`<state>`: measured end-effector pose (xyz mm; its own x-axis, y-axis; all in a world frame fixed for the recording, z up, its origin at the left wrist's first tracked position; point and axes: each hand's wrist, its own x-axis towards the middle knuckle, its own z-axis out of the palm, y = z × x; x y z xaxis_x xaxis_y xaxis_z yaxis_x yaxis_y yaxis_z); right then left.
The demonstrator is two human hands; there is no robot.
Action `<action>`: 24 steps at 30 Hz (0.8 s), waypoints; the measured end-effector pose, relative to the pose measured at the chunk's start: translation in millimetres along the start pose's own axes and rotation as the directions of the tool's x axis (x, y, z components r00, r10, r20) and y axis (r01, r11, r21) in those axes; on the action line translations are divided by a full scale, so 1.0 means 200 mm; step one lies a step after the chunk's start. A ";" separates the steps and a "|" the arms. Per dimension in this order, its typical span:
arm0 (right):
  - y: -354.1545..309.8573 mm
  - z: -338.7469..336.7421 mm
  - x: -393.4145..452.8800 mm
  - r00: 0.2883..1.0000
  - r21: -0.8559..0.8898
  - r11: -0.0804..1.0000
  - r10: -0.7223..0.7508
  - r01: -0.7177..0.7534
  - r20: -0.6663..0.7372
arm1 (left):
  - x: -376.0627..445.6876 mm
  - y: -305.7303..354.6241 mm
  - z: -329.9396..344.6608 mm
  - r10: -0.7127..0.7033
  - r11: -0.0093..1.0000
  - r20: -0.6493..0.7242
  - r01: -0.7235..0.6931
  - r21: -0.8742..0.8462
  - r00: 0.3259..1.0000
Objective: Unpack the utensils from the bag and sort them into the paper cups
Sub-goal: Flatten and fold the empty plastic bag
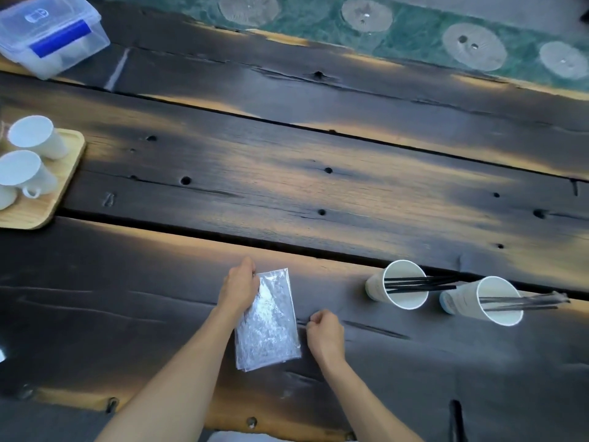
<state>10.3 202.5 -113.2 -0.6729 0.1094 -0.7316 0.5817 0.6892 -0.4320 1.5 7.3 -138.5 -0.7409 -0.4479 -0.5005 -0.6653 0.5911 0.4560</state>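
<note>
A clear, crinkled plastic bag [269,320] lies flat on the dark wooden table [287,193] near its front edge. My left hand [239,287] rests on the bag's upper left edge and grips it. My right hand [325,331] sits just right of the bag with its fingers curled shut; whether it pinches the bag's edge I cannot tell. To the right stand two white paper cups. The nearer cup [400,285] holds several thin black utensils [417,283] that stick out to the right. The farther cup [487,301] holds several more dark utensils [522,303].
A wooden tray [47,202] with white ceramic cups [27,170] sits at the left edge. A clear plastic box [51,33] with a blue label stands at the back left. A green patterned floor [414,30] lies past the table's far edge.
</note>
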 end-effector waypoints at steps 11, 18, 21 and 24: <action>-0.09 0.05 0.00 0.983 0.162 0.987 -0.004 -0.026 0.185 | -0.03 -0.05 -0.01 -0.109 0.972 -0.037 0.098 -0.212 0.993; -0.13 -0.11 -0.03 0.920 0.274 0.936 -0.293 0.221 0.258 | -0.15 -0.16 -0.10 -0.113 0.939 -0.107 0.071 -0.336 0.988; -0.19 -0.22 -0.07 0.845 0.239 0.908 -0.411 0.345 0.342 | -0.22 -0.17 -0.20 0.008 0.902 -0.160 -0.076 -0.425 0.987; -0.28 -0.32 -0.13 0.747 0.182 0.872 -0.484 0.454 0.455 | -0.31 -0.13 -0.32 0.194 0.826 -0.060 -0.196 -0.529 0.979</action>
<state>-33.9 206.7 -35.9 -0.5764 -0.5779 -0.5777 0.2846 0.5207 -0.8049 59.0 -23.2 -72.0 -0.8603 -0.3637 -0.3573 -0.4523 0.2209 0.8641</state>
